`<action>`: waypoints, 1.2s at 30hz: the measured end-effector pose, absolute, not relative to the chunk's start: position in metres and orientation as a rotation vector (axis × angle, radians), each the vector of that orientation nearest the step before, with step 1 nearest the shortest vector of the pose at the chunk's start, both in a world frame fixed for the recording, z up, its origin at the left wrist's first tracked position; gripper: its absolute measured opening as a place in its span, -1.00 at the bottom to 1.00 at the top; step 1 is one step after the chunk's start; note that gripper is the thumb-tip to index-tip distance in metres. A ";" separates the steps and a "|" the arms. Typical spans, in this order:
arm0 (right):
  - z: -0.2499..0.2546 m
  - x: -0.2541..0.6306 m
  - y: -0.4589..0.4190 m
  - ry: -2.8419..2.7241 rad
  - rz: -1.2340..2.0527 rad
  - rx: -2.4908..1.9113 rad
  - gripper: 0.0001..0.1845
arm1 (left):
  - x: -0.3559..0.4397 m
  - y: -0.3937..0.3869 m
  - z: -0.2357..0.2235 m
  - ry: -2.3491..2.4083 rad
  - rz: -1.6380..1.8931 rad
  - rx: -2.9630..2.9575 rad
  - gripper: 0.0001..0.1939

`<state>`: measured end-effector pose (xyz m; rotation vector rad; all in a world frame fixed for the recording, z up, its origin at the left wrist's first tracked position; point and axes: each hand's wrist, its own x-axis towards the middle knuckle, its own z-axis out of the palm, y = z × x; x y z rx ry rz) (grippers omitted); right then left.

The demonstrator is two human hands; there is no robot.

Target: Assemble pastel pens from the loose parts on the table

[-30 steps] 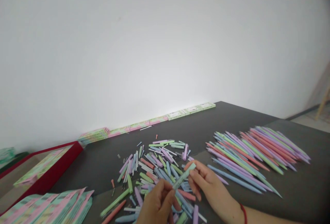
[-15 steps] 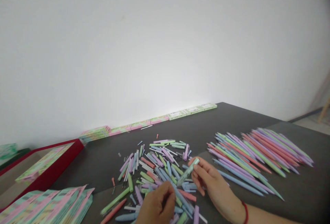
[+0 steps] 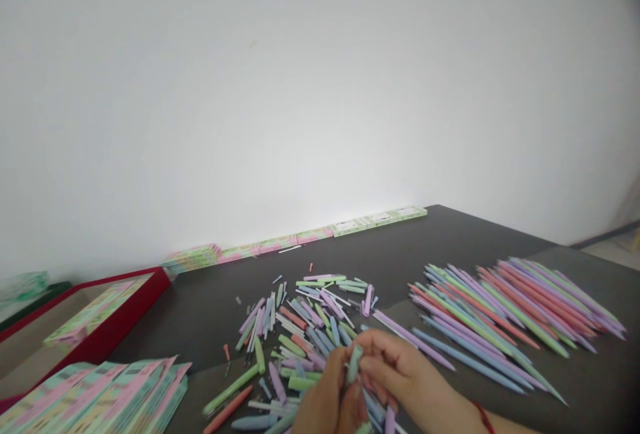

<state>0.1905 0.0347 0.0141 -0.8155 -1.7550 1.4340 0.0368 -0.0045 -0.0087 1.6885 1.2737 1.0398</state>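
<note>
My left hand [image 3: 327,394] and my right hand [image 3: 400,367] meet low in the middle, over the near side of a loose pile of pen parts [image 3: 300,381]. A short pale green pen piece [image 3: 355,362] stands up between the fingers of both hands. Its lower part is hidden by the fingers. My left hand is curled closed around it, and the right thumb and fingers pinch in from the other side. The pile holds purple, green, blue and coral barrels and thin white refills. A purple pen [image 3: 417,341] lies just beyond my right hand.
To the right lie rows of whole pastel pens [image 3: 500,321]. Printed packets [image 3: 115,397] are stacked at the near left, beside a red-rimmed box [image 3: 125,301] with printed boxes inside. Along the wall [image 3: 300,87] runs a line of flat printed boxes [image 3: 350,226].
My right hand has brought the pale green pen piece left and down to my left hand, which has risen slightly to meet it. The whole view has shifted a little.
</note>
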 end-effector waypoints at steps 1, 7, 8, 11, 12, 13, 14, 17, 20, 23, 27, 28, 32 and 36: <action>0.020 0.189 0.044 -1.771 1.363 -0.905 -0.73 | 0.035 -0.003 -0.009 1.251 1.040 1.678 -0.80; 0.041 0.146 0.124 -2.551 0.460 -1.097 -0.86 | 0.022 0.002 0.003 1.176 1.135 1.578 -0.86; 0.040 0.135 0.134 -2.600 0.428 -1.104 -0.88 | 0.021 0.001 0.005 1.151 1.128 1.586 -0.86; 0.034 0.102 0.150 -2.754 0.375 -1.130 -0.86 | 0.018 0.001 0.006 1.185 1.160 1.624 -0.84; 0.032 0.093 0.152 -2.791 0.361 -1.138 -0.81 | 0.017 0.001 0.005 1.215 1.178 1.640 -0.84; 0.030 0.086 0.153 -2.819 0.348 -1.146 -0.76 | 0.017 0.001 0.005 1.244 1.187 1.659 -0.84; 0.029 0.081 0.153 -2.839 0.336 -1.152 -0.72 | 0.017 0.002 0.004 1.271 1.193 1.672 -0.84; 0.024 0.074 0.154 -2.863 0.329 -1.158 -0.67 | 0.017 0.003 0.002 1.320 1.187 1.695 -0.85; 0.021 0.077 0.156 -2.826 0.384 -1.156 -0.67 | 0.018 0.004 0.002 1.312 1.181 1.700 -0.85; 0.022 0.087 0.158 -2.719 0.501 -1.134 -0.74 | 0.017 0.005 0.001 1.305 1.205 1.699 -0.85; 0.037 0.116 0.144 -2.518 0.751 -1.037 -0.88 | 0.016 0.006 0.001 1.329 1.299 1.653 -0.79; 0.043 0.126 0.136 -2.478 0.840 -0.999 -0.85 | 0.017 0.007 0.002 1.336 1.326 1.637 -0.77; 0.063 0.169 0.098 -2.164 1.463 -0.782 -0.84 | 0.018 0.007 0.005 1.380 1.360 1.636 -0.78; 0.071 0.191 0.070 -1.745 2.052 -0.664 -0.86 | 0.019 0.003 0.007 1.421 1.208 1.758 -0.78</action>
